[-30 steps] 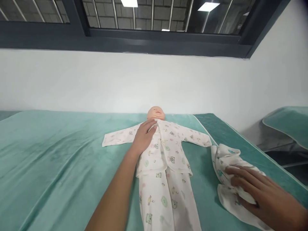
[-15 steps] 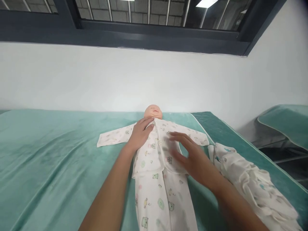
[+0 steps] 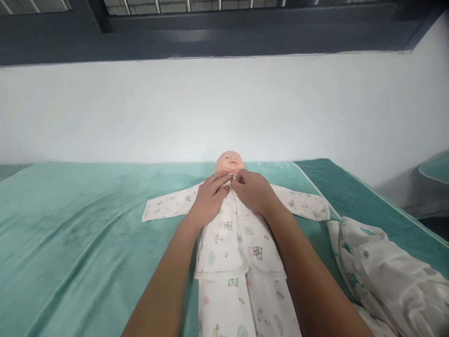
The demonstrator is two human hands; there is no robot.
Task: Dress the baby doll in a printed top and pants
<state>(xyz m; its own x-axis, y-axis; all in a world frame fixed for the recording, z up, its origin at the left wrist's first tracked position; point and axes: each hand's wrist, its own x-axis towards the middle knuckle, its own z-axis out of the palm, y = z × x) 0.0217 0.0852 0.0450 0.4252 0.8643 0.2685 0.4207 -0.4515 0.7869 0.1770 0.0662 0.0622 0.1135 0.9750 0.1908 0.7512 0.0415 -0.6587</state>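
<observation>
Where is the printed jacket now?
In the head view, the jacket lies centrally, below the doll's head, with left hand and right hand at its collar.

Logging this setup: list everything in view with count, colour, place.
Printed top: 1, white, centre
Printed trousers: 1, white, below the top
Doll head: 1, pinkish, above the top
Cloth bundle: 1, white and teal, right
Cover: 1, light green, beneath top
Darker fabric: count unclear, green, flanking cover
Wall: 1, white, behind doll head
Window frame: 1, dark grey, along picture top
Bars: several, silvery, behind frame
Block wall: 1, grey, beyond bars
Cut-off item: 1, green, far right edge
Left hand: 1, bare, on printed top
Right hand: 1, bare, beside left hand
</observation>
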